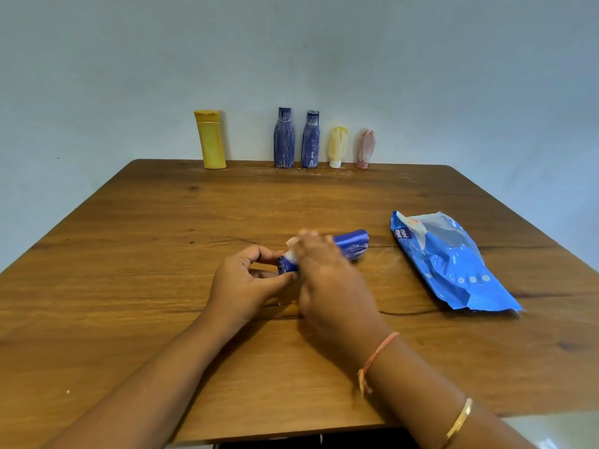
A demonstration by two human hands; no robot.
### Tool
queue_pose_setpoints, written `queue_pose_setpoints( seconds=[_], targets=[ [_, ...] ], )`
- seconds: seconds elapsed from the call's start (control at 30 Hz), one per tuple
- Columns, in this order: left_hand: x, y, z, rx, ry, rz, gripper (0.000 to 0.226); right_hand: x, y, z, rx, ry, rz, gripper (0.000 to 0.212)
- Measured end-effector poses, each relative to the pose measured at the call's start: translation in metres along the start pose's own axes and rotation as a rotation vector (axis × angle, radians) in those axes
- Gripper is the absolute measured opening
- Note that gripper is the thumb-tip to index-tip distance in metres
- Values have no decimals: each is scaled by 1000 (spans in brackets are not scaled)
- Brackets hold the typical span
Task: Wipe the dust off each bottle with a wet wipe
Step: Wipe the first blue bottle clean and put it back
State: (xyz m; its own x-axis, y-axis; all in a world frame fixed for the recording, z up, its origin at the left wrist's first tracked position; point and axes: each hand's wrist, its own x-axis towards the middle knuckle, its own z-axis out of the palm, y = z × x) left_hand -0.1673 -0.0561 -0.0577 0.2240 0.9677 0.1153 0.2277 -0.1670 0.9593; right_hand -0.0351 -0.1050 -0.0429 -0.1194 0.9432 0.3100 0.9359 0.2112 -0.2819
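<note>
A blue bottle is lying on its side near the middle of the wooden table, its cap end pointing toward the person's left and its base toward the right. The left hand is pinching the cap end, thumb and fingers curled narrowly round it, and is steadying the bottle against the tabletop. The right hand is lying over the middle of the bottle, its fingers curving down across the body and holding a white wet wipe against the surface; motion blur is hiding the exact grip. Pale streaks of dust are showing on the exposed base end of the bottle. An orange thread and a gold bangle are sitting on the right forearm. To the right of the hands, well apart from the bottle, a blue pack of wipes is lying flat on the table. Along the far edge, against the pale wall, five containers are standing upright in a row: a yellow bottle, two dust-streaked blue bottles just beside each other, a small yellow tube and a pink tube, both tubes standing on their caps.
</note>
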Motion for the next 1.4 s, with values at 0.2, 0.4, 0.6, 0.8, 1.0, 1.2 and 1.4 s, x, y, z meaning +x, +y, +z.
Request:
queue_pose_setpoints(
  seconds=[0.2, 0.4, 0.6, 0.8, 1.0, 1.2, 1.4],
  targets=[
    [-1, -1, -2, -66, -6, -70, 29, 0, 8, 4, -92, 45, -73, 54],
    [0, 3, -2, -184, -21, -129, 22, 15, 62, -17, 27, 4, 260, 54],
    [2, 5, -5, -301, -65, -208, 25, 17, 40, -17, 41, -15, 255, 55],
    [2, 2, -5, -310, -82, -222, 15, 5, -10, -3, 0, -147, -69, 57],
    [3, 4, -8, -296, -75, -230, 25, 8, 32, -10, 28, -57, 136, 57],
    [6, 1, -7, -313, -3, -186, 29, 15, 62, -20, 58, -79, 285, 54],
    [5, -3, -7, -141, -4, -100, 39, 19, 47, -12, 29, -62, 330, 57]
  ],
)
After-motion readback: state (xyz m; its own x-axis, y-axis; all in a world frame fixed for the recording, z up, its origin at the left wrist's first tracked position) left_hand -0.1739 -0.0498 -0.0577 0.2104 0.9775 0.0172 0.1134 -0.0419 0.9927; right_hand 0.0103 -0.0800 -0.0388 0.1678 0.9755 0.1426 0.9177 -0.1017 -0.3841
